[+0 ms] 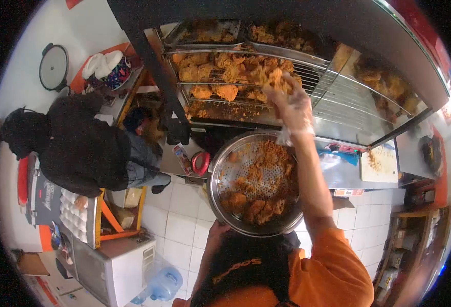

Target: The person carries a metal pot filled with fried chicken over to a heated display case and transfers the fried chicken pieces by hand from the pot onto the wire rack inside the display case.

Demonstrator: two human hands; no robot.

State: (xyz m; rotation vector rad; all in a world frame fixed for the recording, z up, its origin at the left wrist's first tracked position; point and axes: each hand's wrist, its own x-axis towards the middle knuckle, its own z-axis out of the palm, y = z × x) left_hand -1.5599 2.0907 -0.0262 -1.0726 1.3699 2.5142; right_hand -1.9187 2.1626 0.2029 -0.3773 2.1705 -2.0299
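Note:
My right hand (293,106), in a clear plastic glove, reaches into the glass display warmer. Its fingers are closed on a piece of fried chicken (273,77), slightly blurred, over the wire rack (315,89). More fried chicken pieces (225,92) lie on that rack. Below my right arm is a round steel colander pan (216,204) with a perforated bottom, holding several fried pieces (258,210) and loose crumbs. My left hand (216,233) grips the pan's lower left rim; its fingers are partly hidden beneath it.
Metal trays (205,38) of fried food sit on the warmer's upper shelf. A white cutting board (380,166) lies on the right counter. At left a person in dark clothing (82,143) stands by an egg tray (73,217). A water jug (166,284) rests on the tiled floor.

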